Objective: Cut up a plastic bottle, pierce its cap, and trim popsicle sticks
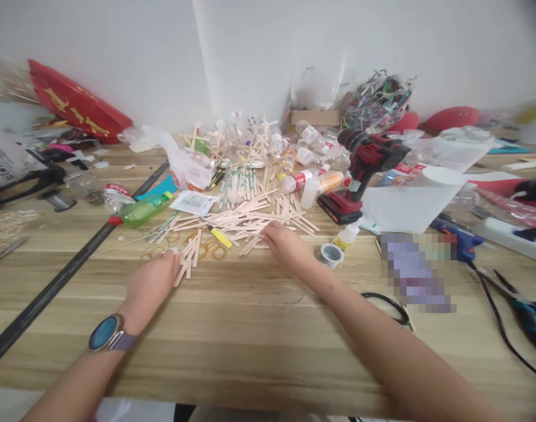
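Note:
My left hand (156,276), with a watch (104,333) on its wrist, is closed round a small fanned bunch of wooden craft sticks (189,258). Loose rubber bands (217,252) lie around and behind it. To the right, my right hand (280,239) reaches to the front of a wide pile of craft sticks (241,220), fingers pinched at a stick there; the fingertips are partly hidden. Between the hands lies a yellow-handled tool (220,237). A roll of grey tape (331,255) and a small glue bottle (346,237) stand beside my right forearm.
A red cordless drill (365,170) stands behind the glue. Plastic bottles (309,155) crowd the back, and a green bottle (147,209) lies at left near a long dark strip (61,281). A blue glue gun (461,240) and pliers (527,310) lie at right.

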Tool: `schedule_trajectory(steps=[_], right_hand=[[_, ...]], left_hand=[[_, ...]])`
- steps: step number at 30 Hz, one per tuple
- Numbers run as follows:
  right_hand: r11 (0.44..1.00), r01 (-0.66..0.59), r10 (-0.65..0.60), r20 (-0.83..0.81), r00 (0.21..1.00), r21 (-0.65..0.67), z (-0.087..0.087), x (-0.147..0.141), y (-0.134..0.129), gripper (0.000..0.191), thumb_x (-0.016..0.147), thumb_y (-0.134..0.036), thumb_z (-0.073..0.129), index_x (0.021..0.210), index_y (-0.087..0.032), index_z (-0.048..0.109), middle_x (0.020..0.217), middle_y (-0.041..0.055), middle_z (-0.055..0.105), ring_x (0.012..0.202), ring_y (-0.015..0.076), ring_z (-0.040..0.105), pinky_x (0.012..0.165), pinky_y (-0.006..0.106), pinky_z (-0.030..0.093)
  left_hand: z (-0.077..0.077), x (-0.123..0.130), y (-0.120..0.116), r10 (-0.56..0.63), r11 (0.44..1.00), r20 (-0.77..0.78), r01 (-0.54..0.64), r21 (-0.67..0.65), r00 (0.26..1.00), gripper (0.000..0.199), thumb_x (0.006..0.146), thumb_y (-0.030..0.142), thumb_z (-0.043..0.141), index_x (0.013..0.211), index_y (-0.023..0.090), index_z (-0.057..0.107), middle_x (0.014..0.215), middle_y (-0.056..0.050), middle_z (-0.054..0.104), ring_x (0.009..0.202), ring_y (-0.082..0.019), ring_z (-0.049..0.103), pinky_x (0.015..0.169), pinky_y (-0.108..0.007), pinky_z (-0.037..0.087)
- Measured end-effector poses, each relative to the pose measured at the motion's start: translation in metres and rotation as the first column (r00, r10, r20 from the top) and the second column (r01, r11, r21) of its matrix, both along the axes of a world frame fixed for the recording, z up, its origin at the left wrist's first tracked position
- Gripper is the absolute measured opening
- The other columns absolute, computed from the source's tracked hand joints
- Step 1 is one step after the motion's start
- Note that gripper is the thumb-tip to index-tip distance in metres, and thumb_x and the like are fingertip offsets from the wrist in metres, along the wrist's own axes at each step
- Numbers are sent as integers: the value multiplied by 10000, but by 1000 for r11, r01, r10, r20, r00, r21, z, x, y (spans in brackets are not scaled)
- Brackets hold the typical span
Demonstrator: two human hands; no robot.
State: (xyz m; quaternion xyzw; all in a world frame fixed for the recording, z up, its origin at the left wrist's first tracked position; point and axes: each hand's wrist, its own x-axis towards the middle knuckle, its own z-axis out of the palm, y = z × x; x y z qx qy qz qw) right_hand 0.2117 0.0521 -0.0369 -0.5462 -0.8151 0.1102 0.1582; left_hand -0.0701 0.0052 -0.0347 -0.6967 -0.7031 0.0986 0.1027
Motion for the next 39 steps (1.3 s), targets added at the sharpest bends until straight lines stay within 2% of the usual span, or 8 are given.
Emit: schedule_trajectory(steps=[5, 9, 12, 16, 19, 24, 32, 39], right_hand=[[998, 20, -16, 57, 998, -63, 17, 36, -38, 180, 992, -165, 444, 911, -116, 597, 936, 83, 606, 874, 169, 576, 791, 274, 432], [988, -4, 25, 134, 991, -156, 13, 58, -73, 130, 964, -144, 493, 902, -132, 607, 916, 62, 601, 827, 158, 593, 750, 258, 438], [971, -59, 108, 204, 973, -231, 4, 64, -90, 117, 919, -99, 541, 934, -163, 638, 954, 45, 606, 838, 152, 614, 727, 238, 446], [973, -33, 111, 336, 935, -230, -8, 60, -92, 226, 862, 13, 501, 932, -144, 646, 957, 76, 605, 814, 187, 615, 674, 273, 438], [981, -10, 88, 405, 910, -192, -14, 56, -83, 256, 868, 28, 453, 934, -139, 636, 969, 93, 601, 827, 196, 611, 678, 282, 437], [989, 89, -26, 463, 886, -115, -19, 63, -67, 229, 924, -40, 421, 1030, -133, 602, 1017, 108, 588, 857, 195, 611, 668, 270, 438], [982, 170, -113, 470, 876, -81, -10, 79, -58, 179, 946, -99, 455, 965, -109, 633, 988, 138, 606, 924, 231, 604, 737, 294, 439], [984, 129, -71, 400, 914, -120, 5, 50, -74, 213, 998, -211, 437, 1067, -144, 628, 1011, 93, 616, 882, 186, 623, 741, 273, 430]], left_hand=[[3, 0, 9, 68, 997, -1, -68, 25, 998, 387, 986, 301, 213, 1018, 124, 556, 779, -139, 712, 740, -266, 701, 520, -290, 362], [2, 4, 11, 10, 984, -17, -7, 179, 1000, 360, 979, 347, 295, 1084, 105, 541, 861, -144, 689, 745, -282, 677, 525, -307, 374], [-3, 15, 10, -173, 957, -12, 171, 236, 985, 341, 988, 329, 324, 996, 123, 596, 915, -134, 668, 803, -266, 655, 617, -318, 430], [-11, 37, 11, -505, 862, 58, 501, 74, 861, 304, 978, 204, 374, 877, 153, 656, 909, -100, 666, 844, -232, 625, 754, -337, 468], [-18, 48, 13, -600, 800, 82, 600, 21, 796, 249, 949, 138, 425, 914, 169, 670, 971, -89, 669, 897, -235, 617, 786, -351, 478], [-25, 43, 17, -585, 811, 69, 583, 51, 808, 246, 910, 61, 423, 899, 141, 655, 926, -109, 655, 864, -256, 611, 775, -379, 486], [-26, 27, 20, -517, 852, 67, 506, 130, 853, 238, 858, 13, 431, 824, 111, 645, 863, -134, 640, 844, -272, 599, 798, -392, 483], [-14, 55, 12, -520, 851, 148, 496, 172, 841, 277, 963, 185, 403, 853, 135, 653, 891, -113, 648, 878, -255, 598, 810, -391, 485]])
